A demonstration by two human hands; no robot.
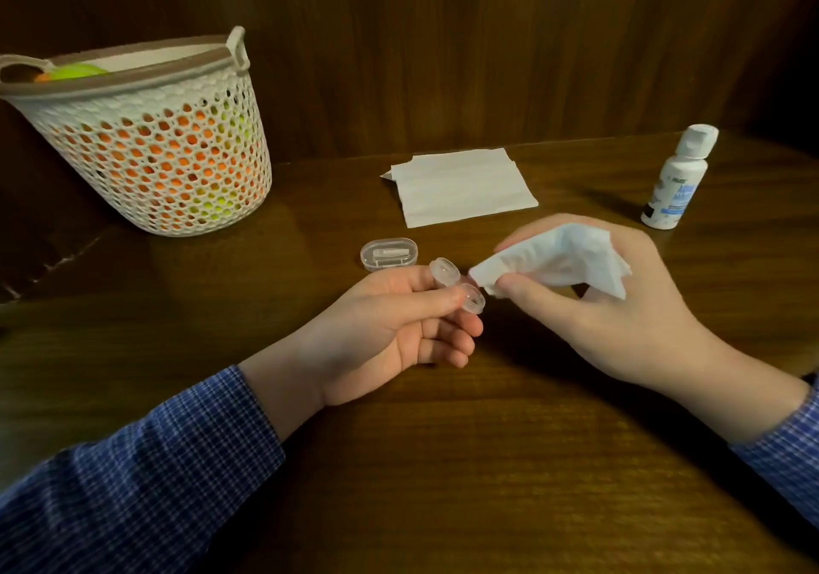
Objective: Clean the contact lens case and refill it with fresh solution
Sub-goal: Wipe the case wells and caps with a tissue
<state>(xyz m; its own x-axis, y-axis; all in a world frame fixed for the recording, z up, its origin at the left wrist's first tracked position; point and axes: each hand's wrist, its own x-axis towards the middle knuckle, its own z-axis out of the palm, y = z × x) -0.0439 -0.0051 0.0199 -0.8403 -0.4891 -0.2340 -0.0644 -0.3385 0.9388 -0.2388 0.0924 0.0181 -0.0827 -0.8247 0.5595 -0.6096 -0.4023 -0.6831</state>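
Near the centre of the frame, the left hand [390, 320] is pinching the clear contact lens case [456, 285] between thumb and fingertips, holding it just above the wooden counter [443, 462] with both wells showing. The right hand [620, 307] is gripping a crumpled white tissue [554, 263], whose corner is pointing at the case and lying just beside it; whether the two touch cannot be told. A small clear oval box [389, 254] is sitting on the counter just behind the left hand. A flat folded tissue [461, 187] is lying further up, at centre. The solution bottle [676, 179] is standing upright, capped, at upper right. A perforated white basket [146, 139] is occupying the upper left.
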